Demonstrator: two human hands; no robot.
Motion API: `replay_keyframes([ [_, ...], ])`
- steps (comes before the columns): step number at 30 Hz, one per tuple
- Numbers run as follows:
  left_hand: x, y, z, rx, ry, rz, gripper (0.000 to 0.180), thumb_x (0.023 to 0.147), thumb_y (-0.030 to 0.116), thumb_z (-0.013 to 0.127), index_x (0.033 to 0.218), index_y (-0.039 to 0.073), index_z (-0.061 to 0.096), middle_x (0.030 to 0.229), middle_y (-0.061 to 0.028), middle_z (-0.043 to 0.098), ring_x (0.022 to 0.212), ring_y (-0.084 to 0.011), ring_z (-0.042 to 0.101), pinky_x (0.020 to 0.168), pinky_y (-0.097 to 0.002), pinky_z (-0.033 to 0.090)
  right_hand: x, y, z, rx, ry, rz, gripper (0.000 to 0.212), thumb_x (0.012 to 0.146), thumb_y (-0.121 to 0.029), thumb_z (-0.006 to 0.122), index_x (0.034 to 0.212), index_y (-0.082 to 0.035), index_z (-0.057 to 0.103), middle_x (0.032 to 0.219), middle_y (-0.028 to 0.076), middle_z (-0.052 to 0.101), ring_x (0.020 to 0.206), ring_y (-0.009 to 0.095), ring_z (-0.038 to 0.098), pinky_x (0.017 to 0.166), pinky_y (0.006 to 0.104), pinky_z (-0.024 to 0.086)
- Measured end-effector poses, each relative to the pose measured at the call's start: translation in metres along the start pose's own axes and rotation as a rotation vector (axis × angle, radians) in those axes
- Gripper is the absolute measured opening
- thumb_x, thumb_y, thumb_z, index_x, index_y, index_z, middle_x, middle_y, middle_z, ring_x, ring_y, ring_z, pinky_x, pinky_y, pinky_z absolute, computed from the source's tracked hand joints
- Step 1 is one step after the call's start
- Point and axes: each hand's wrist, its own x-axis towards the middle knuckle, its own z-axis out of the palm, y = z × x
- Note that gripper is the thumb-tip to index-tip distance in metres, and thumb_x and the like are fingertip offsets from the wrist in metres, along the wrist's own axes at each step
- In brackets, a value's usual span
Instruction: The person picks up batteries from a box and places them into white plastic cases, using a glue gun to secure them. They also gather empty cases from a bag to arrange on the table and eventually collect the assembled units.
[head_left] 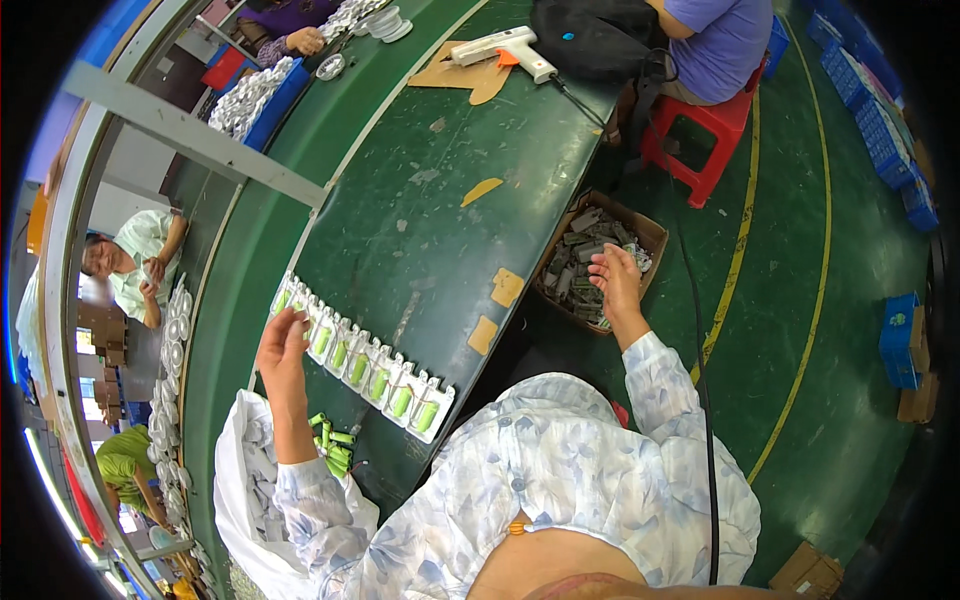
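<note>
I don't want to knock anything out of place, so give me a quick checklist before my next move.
1. White housings lined up on the table: ok, one row.
2. Green cell in every housing: cannot tell; the left hand partly hides the far end.
3. Loose green cells in order: not ok, jumbled beside the row.
4. Glue gun away from both hands: ok, lying on cardboard.
5. Right hand empty: cannot tell; fingers curled over the cardboard box.

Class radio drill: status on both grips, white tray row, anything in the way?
Left grip at left end of white tray row, contact unclear. Row bears green cylinders. Right grip over carton, hold unclear. Black cable to its right, apart.
</note>
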Motion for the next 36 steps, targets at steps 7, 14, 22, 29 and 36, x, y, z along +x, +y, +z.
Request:
replay_keyframes([
  [7,-0.017,-0.084,-0.033,0.211,0.429,0.116,0.037,0.095,0.023,0.059,0.123,-0.003,0.059,0.117,-0.0132,0.063,0.107,-0.0202,0.059,0.096,-0.0309,0.045,-0.096,-0.013,0.072,-0.246,-0.386,-0.482,0.019,0.1,-0.014,0.051,0.114,-0.001,0.056,0.084,0.004,0.062,0.07,0.008,0.056,0.067,0.0216,0.048],
  [14,0.016,-0.121,-0.033,0.334,0.519,0.148,0.037,0.095,0.026,0.057,0.12,-0.001,0.06,0.118,-0.0181,0.062,0.109,-0.0275,0.06,0.095,-0.0347,0.045,-0.188,-0.003,0.129,-0.593,-1.212,-1.28,0.034,0.073,0.003,0.064,0.106,-0.004,0.062,0.092,0.011,0.064,0.078,0.029,0.063,0.066,0.0371,0.051],
  [22,0.063,-0.145,-0.042,0.464,0.521,0.201,0.056,0.096,0.038,0.051,0.133,-0.003,0.049,0.136,-0.0233,0.051,0.128,-0.0364,0.046,0.108,-0.0402,0.034,-0.249,0.055,0.159,-1.29,-1.71,-1.584,0.071,0.076,-0.049,0.07,0.135,-0.013,0.053,0.154,0.018,0.029,0.146,0.036,0.018,0.11,0.0641,0.016],
  [29,0.09,-0.146,-0.03,0.499,0.444,0.212,0.064,0.097,0.048,0.045,0.137,-0.001,0.046,0.135,-0.0225,0.051,0.126,-0.0379,0.047,0.107,-0.0412,0.035,-0.246,0.068,0.19,-1.606,-1.656,-1.52,0.078,0.085,-0.061,0.055,0.143,-0.009,0.045,0.155,0.018,0.027,0.147,0.036,0.011,0.111,0.0639,0.012],
  [36,0.09,-0.145,-0.021,0.564,0.458,0.201,0.061,0.097,0.047,0.045,0.135,0.0,0.047,0.129,-0.0224,0.053,0.121,-0.0381,0.049,0.105,-0.0429,0.036,-0.228,0.068,0.192,-1.684,-1.685,-1.515,0.078,0.089,-0.063,0.048,0.143,-0.007,0.044,0.154,0.016,0.03,0.146,0.035,0.015,0.112,0.0645,0.012],
])
